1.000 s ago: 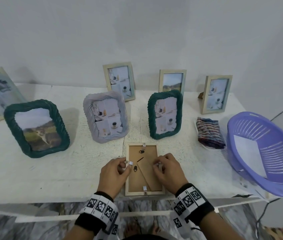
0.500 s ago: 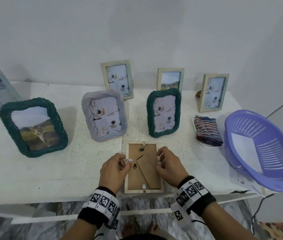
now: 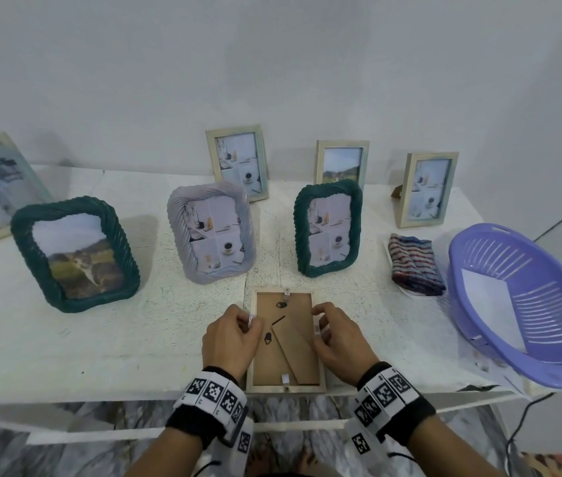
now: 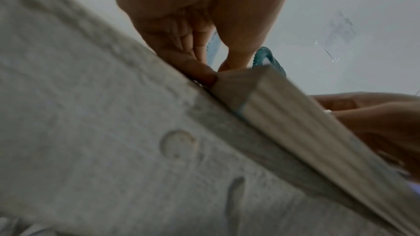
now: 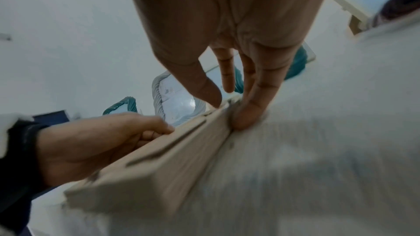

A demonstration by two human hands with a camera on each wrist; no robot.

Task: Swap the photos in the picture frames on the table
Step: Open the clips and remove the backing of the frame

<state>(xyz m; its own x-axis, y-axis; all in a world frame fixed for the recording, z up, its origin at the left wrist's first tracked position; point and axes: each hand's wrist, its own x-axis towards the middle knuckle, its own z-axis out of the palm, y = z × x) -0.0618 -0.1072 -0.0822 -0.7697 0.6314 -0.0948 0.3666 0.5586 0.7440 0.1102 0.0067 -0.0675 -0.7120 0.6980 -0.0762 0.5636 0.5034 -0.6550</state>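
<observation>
A wooden frame (image 3: pixel 285 340) was laid face down at the table's (image 3: pixel 100 339) near edge, its brown backing turned up, presumably so the photo could be reached from behind. Its left side was pinched by the left hand (image 3: pixel 229 339) at a small metal tab (image 3: pixel 251 320), fingers curled; its right side was gripped by the right hand (image 3: pixel 339 339), thumb on the back and fingertips (image 5: pixel 244 116) against the outer edge, apparently to steady it while the clips were turned. Behind it, seven other frames were stood upright. Towards the right edge a folded striped cloth (image 3: pixel 415 266) and a purple basket (image 3: pixel 527 304) were placed.
</observation>
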